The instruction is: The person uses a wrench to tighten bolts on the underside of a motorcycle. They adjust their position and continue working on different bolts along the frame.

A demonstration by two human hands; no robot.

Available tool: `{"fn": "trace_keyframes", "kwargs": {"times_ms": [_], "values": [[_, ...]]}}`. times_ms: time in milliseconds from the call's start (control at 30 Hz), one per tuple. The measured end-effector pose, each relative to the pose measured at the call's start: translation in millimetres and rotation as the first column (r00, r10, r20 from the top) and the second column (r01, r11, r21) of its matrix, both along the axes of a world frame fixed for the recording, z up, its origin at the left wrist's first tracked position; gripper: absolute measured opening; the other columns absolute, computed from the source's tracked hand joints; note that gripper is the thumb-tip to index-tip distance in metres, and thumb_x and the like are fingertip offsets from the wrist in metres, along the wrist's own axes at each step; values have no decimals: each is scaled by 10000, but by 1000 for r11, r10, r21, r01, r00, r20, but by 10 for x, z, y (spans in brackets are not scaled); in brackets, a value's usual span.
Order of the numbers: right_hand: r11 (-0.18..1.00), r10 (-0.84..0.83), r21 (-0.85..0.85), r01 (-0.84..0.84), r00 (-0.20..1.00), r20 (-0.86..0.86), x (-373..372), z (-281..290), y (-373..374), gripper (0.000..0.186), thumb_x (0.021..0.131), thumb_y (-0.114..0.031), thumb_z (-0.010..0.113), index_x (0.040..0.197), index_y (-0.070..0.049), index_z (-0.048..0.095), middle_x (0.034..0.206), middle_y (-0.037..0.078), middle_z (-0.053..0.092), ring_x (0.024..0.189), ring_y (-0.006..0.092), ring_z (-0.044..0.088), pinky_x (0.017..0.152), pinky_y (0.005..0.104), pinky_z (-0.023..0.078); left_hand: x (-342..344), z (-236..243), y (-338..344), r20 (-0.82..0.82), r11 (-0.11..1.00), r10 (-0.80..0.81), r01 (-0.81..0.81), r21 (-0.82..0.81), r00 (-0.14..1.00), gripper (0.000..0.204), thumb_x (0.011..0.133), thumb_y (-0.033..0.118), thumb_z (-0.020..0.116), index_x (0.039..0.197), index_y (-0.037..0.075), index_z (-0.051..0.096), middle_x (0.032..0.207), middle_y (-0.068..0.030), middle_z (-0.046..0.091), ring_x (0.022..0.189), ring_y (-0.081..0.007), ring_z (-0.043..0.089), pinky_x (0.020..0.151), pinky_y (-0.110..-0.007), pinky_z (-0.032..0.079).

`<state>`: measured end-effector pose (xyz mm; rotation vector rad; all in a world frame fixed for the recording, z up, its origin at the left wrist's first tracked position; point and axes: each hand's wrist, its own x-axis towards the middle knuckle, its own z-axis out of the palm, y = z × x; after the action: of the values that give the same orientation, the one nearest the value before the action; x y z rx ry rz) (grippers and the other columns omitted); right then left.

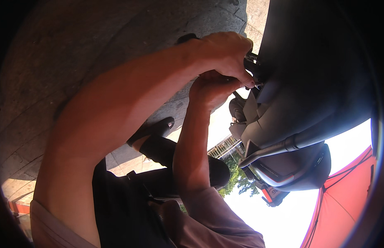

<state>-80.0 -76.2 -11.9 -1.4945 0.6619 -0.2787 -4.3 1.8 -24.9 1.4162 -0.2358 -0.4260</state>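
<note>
My left hand (227,51) reaches in from the left, bent over at the wrist. Its fingers are closed at a small metal part on the edge of a large dark vehicle body (312,78), which looks like a motor scooter's. Just below, my right hand (210,91) comes up from the lower middle, its thumb and fingers pinched together at the same spot. The two hands almost touch. Beside my left fingertips shows a short coil spring (252,57). What either hand grips is hidden by the fingers.
A dark tube (291,143) runs along the vehicle's lower side, next to a dark plastic housing (279,167). Grey paving (76,62) lies on the left, with a dark shoe (161,126) on it. A red canopy (345,198) stands at the lower right.
</note>
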Motion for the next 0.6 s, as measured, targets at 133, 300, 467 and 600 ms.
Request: {"fn": "trace_keyframes", "kwargs": {"times_ms": [133, 300, 467, 600], "values": [[987, 118, -102, -125, 990, -73, -4, 36, -25, 613, 958, -625, 318, 1243, -108, 479, 909, 9, 561, 769, 124, 558, 615, 257, 437, 5, -10, -3, 16, 1000, -18, 18, 1, 1000, 552, 629, 364, 812, 964, -35, 631, 905, -180, 661, 851, -325, 668, 761, -390, 514], [957, 135, -230, -178, 972, -191, -153, 20, -250, 582, 967, -616, 324, 1066, -90, 554, 785, 17, 586, 691, 136, 581, 579, 256, 444, 8, 7, 8, 16, 1000, -21, 21, 6, 1000, 554, 629, 360, 816, 973, -34, 633, 894, -178, 661, 829, -323, 670, 749, -387, 518], [446, 59, -788, -426, 892, -449, -124, 496, -586, 578, 1008, -506, 313, 759, -51, 568, 553, 44, 511, 527, 177, 516, 504, 309, 406, 12, 38, 30, 7, 996, -51, 51, 68, 999, 604, 621, 412, 843, 989, -17, 630, 876, -164, 661, 807, -296, 670, 722, -379, 518], [45, 204, -844, -534, 832, -516, -61, 884, -854, 574, 1028, -409, 325, 645, -11, 482, 567, 54, 494, 519, 183, 461, 506, 343, 371, 7, 61, 27, -27, 995, -93, 94, 36, 995, 636, 620, 450, 857, 1001, -3, 624, 861, -151, 664, 786, -282, 673, 696, -366, 517]]}}
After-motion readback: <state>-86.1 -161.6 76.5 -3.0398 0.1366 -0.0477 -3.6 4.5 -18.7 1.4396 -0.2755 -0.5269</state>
